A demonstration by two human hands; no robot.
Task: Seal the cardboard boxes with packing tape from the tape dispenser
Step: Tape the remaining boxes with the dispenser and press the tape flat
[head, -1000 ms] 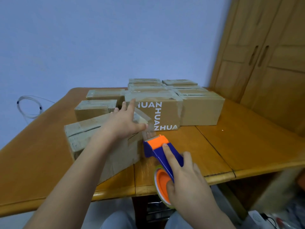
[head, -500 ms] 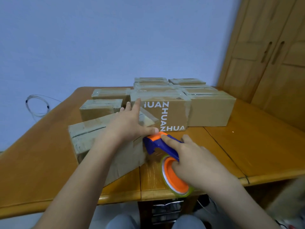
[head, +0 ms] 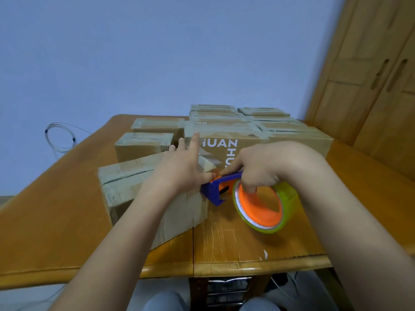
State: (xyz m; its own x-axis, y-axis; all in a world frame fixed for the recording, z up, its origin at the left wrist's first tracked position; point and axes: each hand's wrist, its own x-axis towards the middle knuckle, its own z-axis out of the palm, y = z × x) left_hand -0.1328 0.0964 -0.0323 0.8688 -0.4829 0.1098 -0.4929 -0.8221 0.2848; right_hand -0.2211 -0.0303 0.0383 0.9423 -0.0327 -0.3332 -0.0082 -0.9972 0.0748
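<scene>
A long cardboard box (head: 125, 185) lies slantwise on the wooden table (head: 56, 221) near its front edge, its top seam covered with clear tape. My left hand (head: 182, 167) presses flat on the box's right end, fingers straight. My right hand (head: 262, 164) grips the blue and orange tape dispenser (head: 219, 191) from above, fingers curled into the orange core of the tape roll (head: 262, 207). The dispenser's head sits against the box's right end, beside my left thumb. A strip of clear tape (head: 206, 162) lies over that corner.
Several taped cardboard boxes (head: 224, 131) stand in rows behind, one printed with white letters (head: 226, 147). A wooden wardrobe (head: 370, 75) is at the right. A coiled clear tube (head: 58, 138) hangs beyond the table's left side. Bare wood shows front right.
My right hand brought the dispenser up and left to the box's end and turned it, so the roll now faces me. The left hand stayed pressed on the box.
</scene>
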